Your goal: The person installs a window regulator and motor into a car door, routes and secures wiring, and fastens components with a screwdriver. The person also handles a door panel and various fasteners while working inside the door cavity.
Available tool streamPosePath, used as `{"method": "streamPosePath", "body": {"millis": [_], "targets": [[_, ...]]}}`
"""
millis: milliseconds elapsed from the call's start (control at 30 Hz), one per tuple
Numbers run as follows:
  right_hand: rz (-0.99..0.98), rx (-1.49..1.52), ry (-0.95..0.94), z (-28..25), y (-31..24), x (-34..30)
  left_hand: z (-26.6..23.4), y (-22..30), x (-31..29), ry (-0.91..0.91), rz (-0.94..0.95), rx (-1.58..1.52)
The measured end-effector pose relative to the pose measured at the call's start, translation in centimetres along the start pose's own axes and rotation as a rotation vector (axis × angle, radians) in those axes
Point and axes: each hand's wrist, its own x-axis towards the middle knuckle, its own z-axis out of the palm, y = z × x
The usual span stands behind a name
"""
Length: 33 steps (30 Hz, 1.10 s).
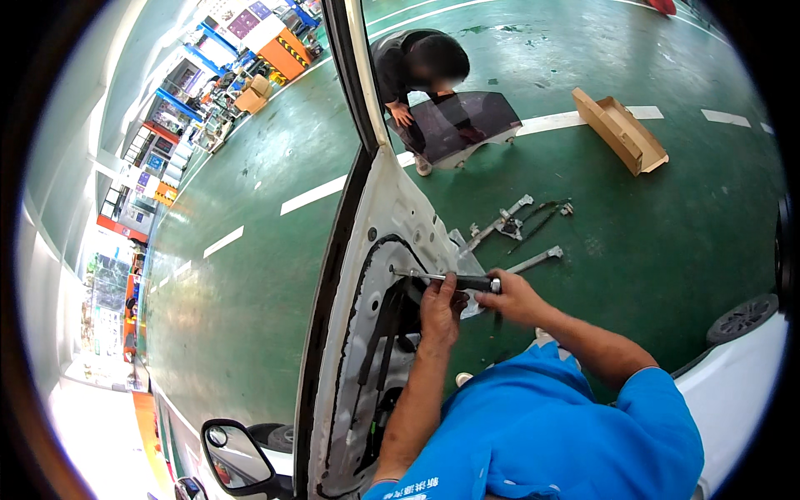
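A screwdriver (423,275) with a long metal shaft and a black handle lies roughly level in front of me. Its tip meets the white inner metal of a car door (372,235), beside the black sealant line. My left hand (440,312) is closed around the front of the handle, where the shaft begins. At the handle's rear end, my right hand (517,300) has its fingers curled on it. The door's trim is off, and cables and rods show in the dark opening below my left hand. Whatever sits under the tip is too small to make out.
Beyond the door a co-worker (421,62) bends over a dark window glass (458,129), hands on it. A window regulator (500,225) with metal rails lies on the green floor. An open cardboard box (621,133) stands farther right. A side mirror (242,458) juts out lower left.
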Motion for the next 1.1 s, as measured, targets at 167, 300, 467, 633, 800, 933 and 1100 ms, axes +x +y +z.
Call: {"method": "streamPosePath", "body": {"millis": [167,300,467,633,800,933,1100], "targets": [[0.328,0.504,-0.320,-0.7,0.1,0.3,0.2,1.1,-0.2,-0.165,-0.039,-0.027],[0.266,0.389,-0.360,-0.7,-0.2,0.7,-0.1,0.2,0.4,-0.040,-0.037,0.053],[0.471,0.738,-0.464,-0.7,-0.5,0.5,-0.1,0.3,0.4,-0.115,0.001,0.016],[0.299,0.504,-0.424,-0.3,-0.1,0.6,0.2,1.0,0.2,-0.138,-0.023,0.009],[0.627,0.960,-0.529,0.5,0.1,1.2,-0.3,0.9,0.3,-0.232,-0.036,-0.049],[0.272,0.378,-0.320,0.5,0.2,1.1,-0.6,0.8,0.4,-0.179,-0.040,0.001],[-0.347,-0.459,0.046,0.5,0.7,1.3,-0.3,0.2,0.6,-0.113,0.002,0.038]]}}
